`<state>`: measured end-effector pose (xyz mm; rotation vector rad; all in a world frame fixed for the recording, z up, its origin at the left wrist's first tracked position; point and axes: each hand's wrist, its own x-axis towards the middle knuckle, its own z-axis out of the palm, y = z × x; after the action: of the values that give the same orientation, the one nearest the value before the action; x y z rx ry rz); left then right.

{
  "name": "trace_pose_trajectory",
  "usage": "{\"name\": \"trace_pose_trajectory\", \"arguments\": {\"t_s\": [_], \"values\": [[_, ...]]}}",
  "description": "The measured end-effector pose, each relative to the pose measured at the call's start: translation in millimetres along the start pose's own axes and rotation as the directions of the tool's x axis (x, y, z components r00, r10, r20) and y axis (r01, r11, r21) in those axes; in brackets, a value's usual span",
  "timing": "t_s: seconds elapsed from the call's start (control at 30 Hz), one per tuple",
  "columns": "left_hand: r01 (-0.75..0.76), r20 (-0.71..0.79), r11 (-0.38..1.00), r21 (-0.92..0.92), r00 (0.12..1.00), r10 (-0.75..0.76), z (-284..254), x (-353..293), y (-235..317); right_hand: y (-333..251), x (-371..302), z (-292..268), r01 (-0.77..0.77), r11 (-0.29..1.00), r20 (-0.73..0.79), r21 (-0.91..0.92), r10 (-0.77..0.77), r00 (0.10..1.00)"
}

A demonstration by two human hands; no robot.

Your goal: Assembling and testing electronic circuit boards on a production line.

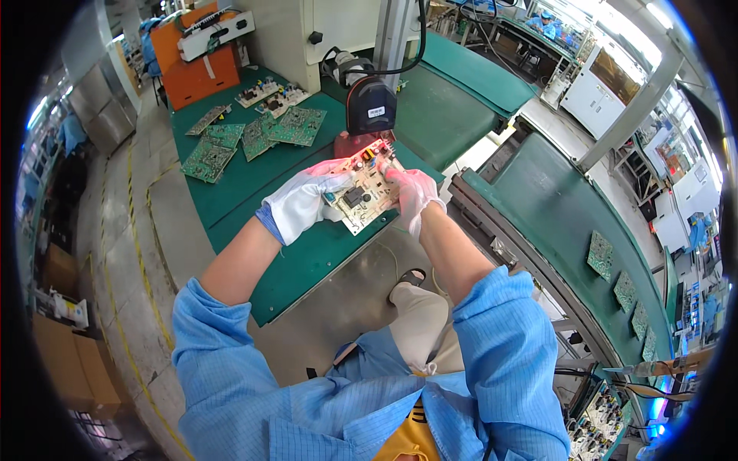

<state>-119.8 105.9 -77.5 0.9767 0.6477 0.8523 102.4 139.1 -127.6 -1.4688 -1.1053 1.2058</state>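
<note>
Between both hands I hold a cream circuit board [369, 192] with dark, yellow and other components on its upper side. My left hand [305, 198], in a white glove, grips the board's left edge. On its right edge my right hand [413, 194] is closed, also gloved; red light tints this glove and the far end of the board. Just beyond the board a black scanner head [370, 106] hangs from a metal post, pointing down. The board is held above the near edge of the green worktable [296, 257].
Several green circuit boards [260, 137] lie at the table's far left, with component-side-up boards [281, 100] behind them. An orange holder [196, 69] stands at the back left. To my right runs a green conveyor [569, 207] carrying several boards [600, 255]. A soldering-iron-like tool [661, 367] juts in at lower right.
</note>
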Motion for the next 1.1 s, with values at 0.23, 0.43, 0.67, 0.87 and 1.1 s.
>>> {"name": "trace_pose_trajectory", "arguments": {"t_s": [0.23, 0.43, 0.67, 0.87, 1.1], "values": [[0.064, -0.002, 0.998, -0.016, 0.998, -0.064, -12.0, 2.3, -6.8, -10.7, -8.5, 2.2, -0.014, 0.990, 0.022, -0.143, 0.018, 1.000], [0.031, 0.040, 0.998, -0.060, 0.999, -0.029, -12.8, 5.0, -6.5, -33.4, -28.0, 0.4, -0.093, 0.987, 0.074, -0.128, 0.104, 0.992], [0.132, 0.038, 0.906, -0.402, 0.991, -0.128, 6.3, -0.5, 21.8, -42.3, -52.5, -18.1, -0.099, 0.888, -0.013, 0.449, 0.117, 0.993], [0.064, -0.192, 0.924, -0.377, 0.970, -0.146, 12.9, 8.0, 19.5, -9.9, -74.1, -40.5, -0.119, 0.780, 0.031, 0.614, 0.126, 0.991], [0.090, -0.114, 0.870, -0.484, 0.980, -0.164, -9.1, 5.9, 8.0, 28.4, -116.1, -66.1, -0.117, 0.796, 0.047, 0.594, 0.110, 0.993]]}}
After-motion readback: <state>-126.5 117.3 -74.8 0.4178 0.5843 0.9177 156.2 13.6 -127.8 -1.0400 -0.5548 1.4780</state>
